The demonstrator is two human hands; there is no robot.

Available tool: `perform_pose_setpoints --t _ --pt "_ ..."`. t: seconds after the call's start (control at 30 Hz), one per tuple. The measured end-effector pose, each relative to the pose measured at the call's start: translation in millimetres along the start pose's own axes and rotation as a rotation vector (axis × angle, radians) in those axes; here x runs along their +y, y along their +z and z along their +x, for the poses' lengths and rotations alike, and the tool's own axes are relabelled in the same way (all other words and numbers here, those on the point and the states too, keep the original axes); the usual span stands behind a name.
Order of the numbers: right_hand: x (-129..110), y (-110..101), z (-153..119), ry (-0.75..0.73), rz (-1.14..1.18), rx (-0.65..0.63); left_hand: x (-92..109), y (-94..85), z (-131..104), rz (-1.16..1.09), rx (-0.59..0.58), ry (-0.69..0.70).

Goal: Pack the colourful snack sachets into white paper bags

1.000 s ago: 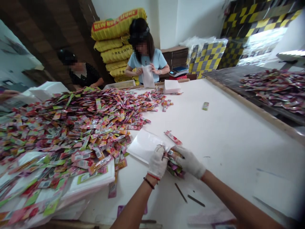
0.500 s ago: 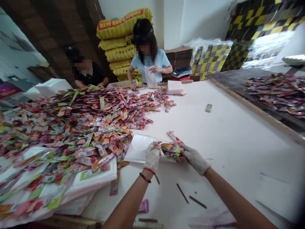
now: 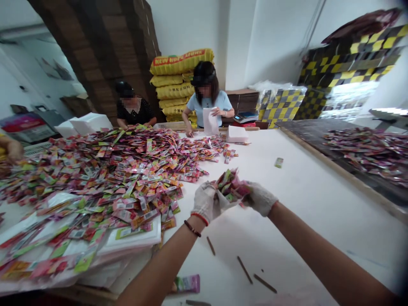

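Both gloved hands are raised above the white worktop [image 3: 302, 191], meeting around a bundle of sachets [image 3: 232, 187] held between them. The left hand [image 3: 205, 203] has its fingers curled closed on the near left side of the bundle, with what looks like a thin clear bag pinched under it, though I cannot make that out for sure. The right hand [image 3: 260, 198] closes its fingers on the bundle's right side, the colourful ends of the packets fanning up between the two gloves. A dark bracelet [image 3: 192, 228] sits on the left wrist. To the left, a big heap of loose sachets [image 3: 105, 170] spreads across the worktop, its near edge lying over a stack of white bags [image 3: 134, 240]. A few thin dark sticks [image 3: 245, 270] lie on the bare surface below the hands, and one purple sachet [image 3: 188, 283] rests near the front edge. At the far end a person in a blue shirt [image 3: 208, 104] holds a white bag [image 3: 210, 122], beside another person in black [image 3: 134, 111]. A single green packet [image 3: 279, 162] lies alone, well apart from the heap.
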State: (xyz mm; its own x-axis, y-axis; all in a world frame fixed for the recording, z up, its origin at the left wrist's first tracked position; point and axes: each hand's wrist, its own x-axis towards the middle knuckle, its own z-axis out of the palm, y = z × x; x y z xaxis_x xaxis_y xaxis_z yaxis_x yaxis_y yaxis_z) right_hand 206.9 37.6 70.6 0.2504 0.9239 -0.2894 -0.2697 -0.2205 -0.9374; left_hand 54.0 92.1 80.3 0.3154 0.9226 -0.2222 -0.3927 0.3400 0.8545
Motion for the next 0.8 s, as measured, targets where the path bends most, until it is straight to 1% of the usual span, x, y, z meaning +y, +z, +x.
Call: perform_pose_setpoints --t 0.03,0.1,0.17,0.23,0.33,0.43,0.53,0.57,0.63,0.67,0.7,0.73,0.77,0.8 --pt "-14.4 3.2 -1.4 -0.037 -0.068 0.027 8.2 1.7 -2.0 0.099 -0.033 0.058" --pt "-44.8 7.8 -6.5 -0.108 -0.234 0.069 27.7 2.8 -3.1 0.300 -0.053 0.188" --pt "-72.6 10.3 -13.5 -0.150 -0.343 0.026 47.3 2.4 -1.0 0.402 -0.043 0.268" --pt "-93.4 11.8 -19.7 -0.152 -0.406 -0.052 61.9 2.7 2.5 0.430 -0.044 0.283" --pt "-109.7 14.9 -23.5 -0.210 -0.571 -0.048 70.6 3.9 8.6 0.463 -0.060 0.277" --pt "-113.5 20.6 -23.2 -0.283 -0.601 -0.030 73.1 2.7 16.0 0.538 -0.092 0.311" --pt "-107.7 26.4 -28.3 -0.264 -0.656 0.043 80.5 0.5 17.3 0.772 -0.062 0.381" --pt "-102.5 26.8 -32.5 -0.258 -0.663 0.056 83.0 0.5 14.2 0.835 -0.052 0.433" --pt "-85.1 23.4 -44.5 -0.235 -0.640 0.007 82.3 1.3 2.4 0.916 -0.083 0.602" --pt "-72.2 19.3 -51.6 -0.200 -0.639 -0.027 77.1 1.4 -5.4 0.961 -0.132 0.684" --pt "-56.4 13.8 -59.0 -0.154 -0.666 -0.035 67.8 0.7 -13.6 1.020 -0.185 0.749" --pt "-37.9 7.4 -66.3 -0.119 -0.721 -0.008 54.2 -1.2 -21.5 1.089 -0.235 0.786" --pt "-17.1 0.5 -73.2 -0.101 -0.796 0.055 36.9 -4.7 -28.5 1.165 -0.283 0.791" --pt "5.3 -6.2 -79.5 -0.118 -0.884 0.149 16.9 -9.8 -34.4 1.233 -0.308 0.765"
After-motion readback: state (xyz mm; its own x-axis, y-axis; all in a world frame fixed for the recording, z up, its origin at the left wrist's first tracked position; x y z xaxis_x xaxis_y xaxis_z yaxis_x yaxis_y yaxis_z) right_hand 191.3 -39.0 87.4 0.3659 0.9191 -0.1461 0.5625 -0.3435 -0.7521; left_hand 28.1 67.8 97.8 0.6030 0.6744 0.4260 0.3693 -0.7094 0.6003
